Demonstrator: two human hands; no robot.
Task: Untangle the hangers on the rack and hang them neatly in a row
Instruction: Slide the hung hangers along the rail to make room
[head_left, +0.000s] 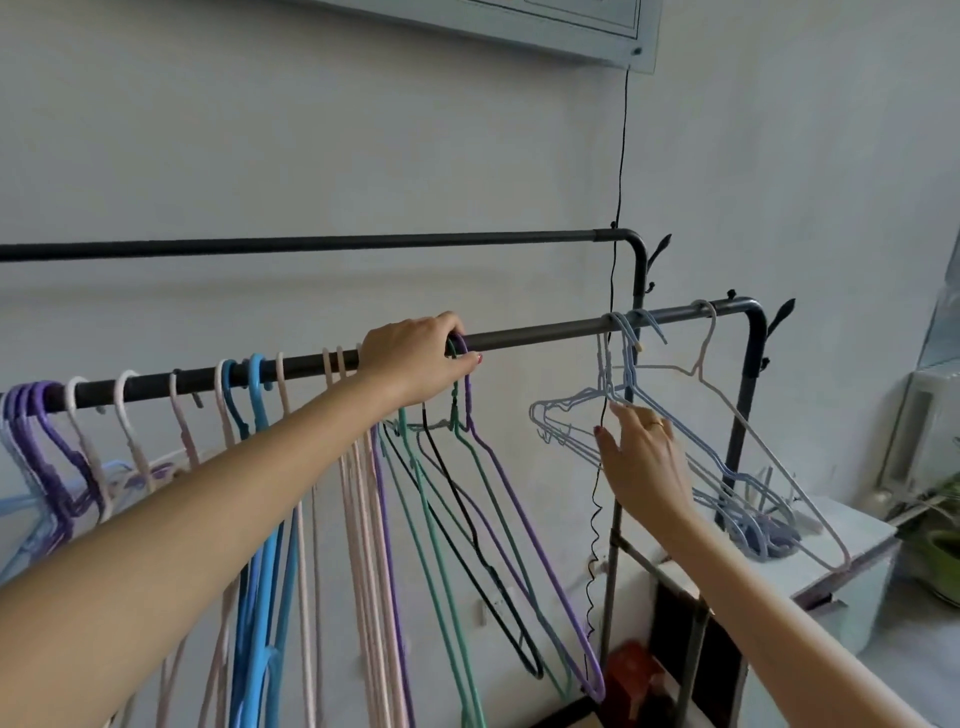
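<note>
From the head camera, the left hand (415, 358) curls over the front rail (545, 334), gripping the purple hanger (511, 493) and its hook there, probably to seat it at the end of the tidy row on the left. The right hand (644, 457), fingers loose and holding nothing, touches the pale blue hangers (649, 410) still snarled near the rail's right end, likely next. No containers are involved.

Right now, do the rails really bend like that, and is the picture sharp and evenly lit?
Head view: the front rail and back rail bow slightly, probably from the wide-angle lens; the light is soft and even, with faint shadows on the wall and no glare; the left hand and right hand look sharp, the plant at the right edge softer.
</note>
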